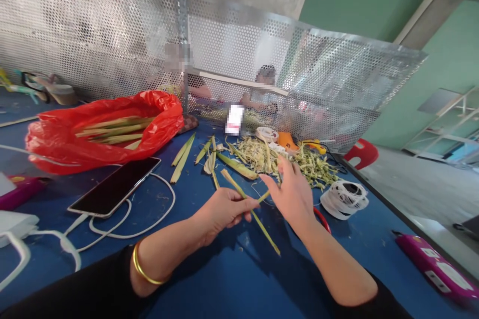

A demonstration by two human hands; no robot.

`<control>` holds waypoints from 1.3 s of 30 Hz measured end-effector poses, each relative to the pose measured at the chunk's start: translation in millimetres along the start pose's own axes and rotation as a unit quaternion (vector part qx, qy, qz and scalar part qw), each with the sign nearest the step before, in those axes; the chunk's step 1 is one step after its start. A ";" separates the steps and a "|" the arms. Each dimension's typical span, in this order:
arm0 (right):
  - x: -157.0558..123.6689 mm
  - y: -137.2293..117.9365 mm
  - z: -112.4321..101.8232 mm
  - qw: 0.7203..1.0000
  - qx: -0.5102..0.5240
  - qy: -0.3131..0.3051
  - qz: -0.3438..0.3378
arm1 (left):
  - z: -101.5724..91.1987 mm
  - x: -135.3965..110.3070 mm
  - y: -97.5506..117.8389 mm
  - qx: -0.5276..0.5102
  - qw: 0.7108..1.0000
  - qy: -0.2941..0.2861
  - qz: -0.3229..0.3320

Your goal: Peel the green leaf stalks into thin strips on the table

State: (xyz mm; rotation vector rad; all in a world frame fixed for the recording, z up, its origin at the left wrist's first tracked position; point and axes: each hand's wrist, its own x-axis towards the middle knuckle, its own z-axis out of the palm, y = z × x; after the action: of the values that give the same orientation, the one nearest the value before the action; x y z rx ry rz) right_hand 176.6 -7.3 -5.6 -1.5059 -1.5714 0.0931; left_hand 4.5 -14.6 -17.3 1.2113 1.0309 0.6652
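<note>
Between its thumb and fingers my left hand (228, 207) pinches a long yellow-green leaf strip (267, 233), which slants down toward the table front. A shorter leaf piece (264, 196) crosses it at the thumb tip and points at my right hand (294, 192). That hand hovers just to the right, thumb and forefinger apart, with nothing visible in it; its outer fingers are partly hidden. Beyond it lies a heap of small green-and-cream folded leaf pieces (314, 165). Larger leaf sections (236, 165) rest behind my left hand.
A red plastic bag (56, 134) of long leaves stands at left, beside a dark phone (116, 187) and white cables. A white string roll (344, 199) and purple pack (437, 266) lie right. A lit phone (234, 120) leans on the perforated screen (232, 35); people sit behind it.
</note>
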 end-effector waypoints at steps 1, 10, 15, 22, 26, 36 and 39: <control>-0.4 -3.0 -2.3 0.999 -0.011 -0.010 -0.038 | 1.2 -0.9 -0.9 0.017 1.000 -0.013 0.000; -20.3 -26.1 5.5 0.919 0.250 -0.268 0.142 | 8.1 -6.8 -2.8 0.051 0.994 -0.093 -0.008; -21.7 -21.7 12.8 0.939 0.255 -0.182 0.142 | 7.2 -8.7 -0.8 0.067 0.992 -0.103 -0.008; -14.5 -21.7 -6.6 0.992 0.105 0.001 -0.072 | 2.7 -1.1 1.9 -0.100 0.995 -0.025 -0.016; -25.1 -30.4 -11.4 0.987 0.027 -0.033 -0.155 | -5.0 1.7 6.4 -0.216 0.975 0.025 0.043; -38.8 -30.5 18.1 0.972 0.073 -0.214 -0.058 | -0.6 3.8 2.4 -0.232 0.967 0.035 0.097; -35.3 -30.1 13.1 0.962 0.083 -0.248 -0.076 | -1.0 3.7 3.0 -0.259 0.960 0.059 0.085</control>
State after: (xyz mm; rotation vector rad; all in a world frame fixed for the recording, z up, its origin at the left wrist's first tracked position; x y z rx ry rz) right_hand 139.3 -36.8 -13.8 -1.2833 -2.0125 0.5375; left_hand 5.5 -10.2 -15.5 0.8095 0.7835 1.0775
